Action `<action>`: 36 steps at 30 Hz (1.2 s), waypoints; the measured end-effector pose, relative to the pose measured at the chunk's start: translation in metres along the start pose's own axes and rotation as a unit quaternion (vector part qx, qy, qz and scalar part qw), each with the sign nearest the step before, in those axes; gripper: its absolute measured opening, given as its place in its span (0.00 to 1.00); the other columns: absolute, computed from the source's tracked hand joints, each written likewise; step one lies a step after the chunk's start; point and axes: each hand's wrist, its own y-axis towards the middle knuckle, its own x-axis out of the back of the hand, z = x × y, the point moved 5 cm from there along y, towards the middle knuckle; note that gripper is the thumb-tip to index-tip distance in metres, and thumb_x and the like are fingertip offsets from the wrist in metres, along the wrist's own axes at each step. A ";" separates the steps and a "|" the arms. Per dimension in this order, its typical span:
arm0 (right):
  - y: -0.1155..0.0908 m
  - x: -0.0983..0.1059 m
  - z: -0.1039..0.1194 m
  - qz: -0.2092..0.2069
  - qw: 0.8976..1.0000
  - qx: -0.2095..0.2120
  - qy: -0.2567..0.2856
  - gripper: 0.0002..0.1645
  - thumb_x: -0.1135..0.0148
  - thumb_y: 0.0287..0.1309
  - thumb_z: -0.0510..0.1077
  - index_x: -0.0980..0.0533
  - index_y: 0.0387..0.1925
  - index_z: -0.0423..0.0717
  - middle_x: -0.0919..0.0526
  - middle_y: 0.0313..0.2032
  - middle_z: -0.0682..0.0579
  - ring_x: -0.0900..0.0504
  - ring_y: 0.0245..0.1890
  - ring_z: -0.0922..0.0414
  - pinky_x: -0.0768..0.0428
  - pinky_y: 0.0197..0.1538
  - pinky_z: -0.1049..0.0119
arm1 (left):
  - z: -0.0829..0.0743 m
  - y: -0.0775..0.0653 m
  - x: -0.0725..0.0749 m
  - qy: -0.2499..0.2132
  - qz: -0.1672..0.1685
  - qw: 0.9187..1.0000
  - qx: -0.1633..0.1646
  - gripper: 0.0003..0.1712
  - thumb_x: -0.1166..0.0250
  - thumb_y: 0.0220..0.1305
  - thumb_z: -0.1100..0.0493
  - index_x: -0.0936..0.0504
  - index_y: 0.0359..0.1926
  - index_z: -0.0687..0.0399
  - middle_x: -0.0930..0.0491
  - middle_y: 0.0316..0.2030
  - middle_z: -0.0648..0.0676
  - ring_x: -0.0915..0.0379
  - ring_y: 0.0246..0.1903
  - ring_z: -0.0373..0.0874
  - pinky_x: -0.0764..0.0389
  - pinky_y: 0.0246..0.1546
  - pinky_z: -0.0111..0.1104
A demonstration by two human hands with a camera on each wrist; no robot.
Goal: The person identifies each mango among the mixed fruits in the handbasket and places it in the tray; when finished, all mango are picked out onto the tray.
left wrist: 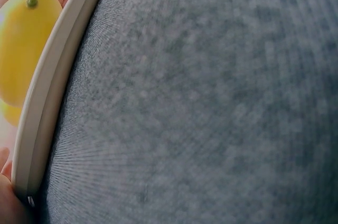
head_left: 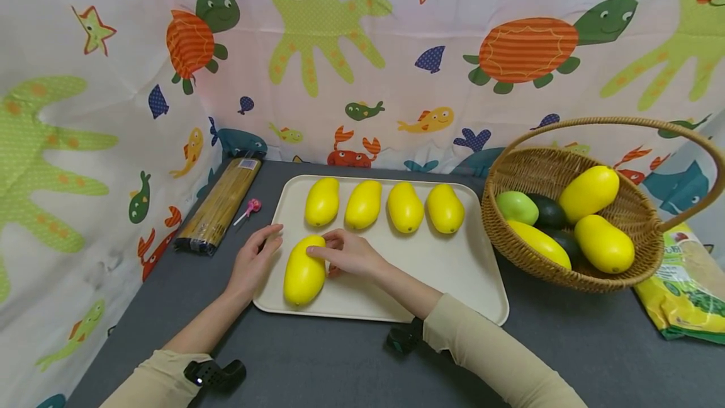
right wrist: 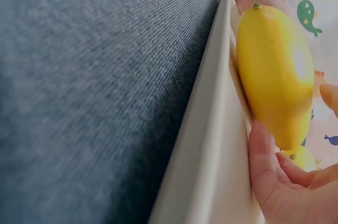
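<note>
A large yellow mango lies at the front left of a cream tray. My right hand is at its far right end, the thumb over its upper side and the other fingers beside it. In the right wrist view the thumb stands slightly off the mango, with a fingertip close to its narrow end. Left of it, my left hand lies along the tray's left rim, fingers extended and holding nothing. Several more yellow mangoes form a row along the tray's back.
On the right stands a wicker basket with yellow, green and dark fruit, beside a yellow bag. A bundle of thin sticks and a pink lollipop lie left of the tray. A patterned curtain hangs behind.
</note>
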 end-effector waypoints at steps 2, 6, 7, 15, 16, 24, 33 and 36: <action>-0.005 0.004 0.001 0.001 1.000 0.001 0.006 0.39 0.34 0.55 0.64 0.28 0.60 0.46 0.20 0.44 0.52 0.18 0.29 0.53 0.18 0.36 0.64 | 0.000 0.000 0.000 -0.003 0.001 1.000 -0.003 0.23 0.44 0.72 0.55 0.27 0.65 0.57 0.34 0.66 0.57 0.42 0.67 0.50 0.47 0.70 0.45; -0.020 0.015 0.003 0.009 1.000 0.005 0.023 0.38 0.33 0.56 0.62 0.29 0.62 0.46 0.22 0.48 0.52 0.18 0.34 0.50 0.17 0.39 0.62 | -0.001 0.000 0.000 -0.004 0.003 1.000 -0.002 0.23 0.44 0.72 0.55 0.27 0.65 0.56 0.34 0.66 0.57 0.43 0.68 0.50 0.48 0.70 0.45; -0.025 0.020 0.004 0.010 1.000 0.008 0.023 0.38 0.33 0.56 0.61 0.30 0.62 0.46 0.22 0.48 0.52 0.18 0.36 0.50 0.18 0.40 0.61 | -0.001 0.000 -0.001 -0.002 0.003 1.000 -0.001 0.23 0.44 0.72 0.55 0.27 0.65 0.56 0.34 0.66 0.56 0.43 0.68 0.50 0.48 0.70 0.45; -0.070 0.065 0.013 0.014 0.999 0.041 -0.012 0.33 0.34 0.59 0.57 0.29 0.62 0.50 0.23 0.53 0.50 0.20 0.44 0.51 0.18 0.46 0.57 | 0.000 -0.001 0.000 0.014 0.002 1.000 0.002 0.24 0.43 0.71 0.54 0.27 0.65 0.55 0.35 0.67 0.56 0.44 0.68 0.51 0.49 0.70 0.46; -0.077 0.072 0.015 0.012 0.999 0.047 -0.019 0.32 0.34 0.59 0.57 0.29 0.62 0.50 0.23 0.54 0.49 0.20 0.44 0.52 0.18 0.47 0.56 | -0.001 -0.001 0.000 0.014 0.002 1.000 0.001 0.24 0.43 0.72 0.55 0.27 0.65 0.55 0.35 0.67 0.56 0.44 0.68 0.51 0.49 0.70 0.46; -0.127 0.142 0.019 -0.028 0.992 0.085 -0.086 0.28 0.38 0.64 0.53 0.28 0.61 0.46 0.24 0.56 0.48 0.21 0.46 0.51 0.19 0.46 0.59 | -0.002 -0.002 -0.002 0.019 0.007 1.000 -0.003 0.24 0.43 0.71 0.55 0.28 0.65 0.56 0.36 0.68 0.57 0.45 0.69 0.51 0.49 0.70 0.46; -0.169 0.245 0.027 -0.138 0.958 0.065 -0.241 0.24 0.43 0.67 0.56 0.25 0.58 0.49 0.21 0.55 0.47 0.23 0.50 0.48 0.22 0.49 0.51 | -0.006 -0.004 -0.002 0.021 0.008 1.000 0.010 0.25 0.43 0.71 0.54 0.28 0.66 0.55 0.36 0.68 0.57 0.46 0.69 0.51 0.50 0.71 0.46; -0.173 0.280 0.024 -0.166 0.938 0.052 -0.301 0.25 0.43 0.67 0.55 0.25 0.57 0.44 0.21 0.53 0.42 0.23 0.51 0.43 0.24 0.50 0.45 | -0.007 -0.005 -0.002 0.024 0.009 1.000 0.013 0.25 0.43 0.72 0.54 0.29 0.66 0.55 0.36 0.68 0.57 0.46 0.69 0.51 0.50 0.71 0.45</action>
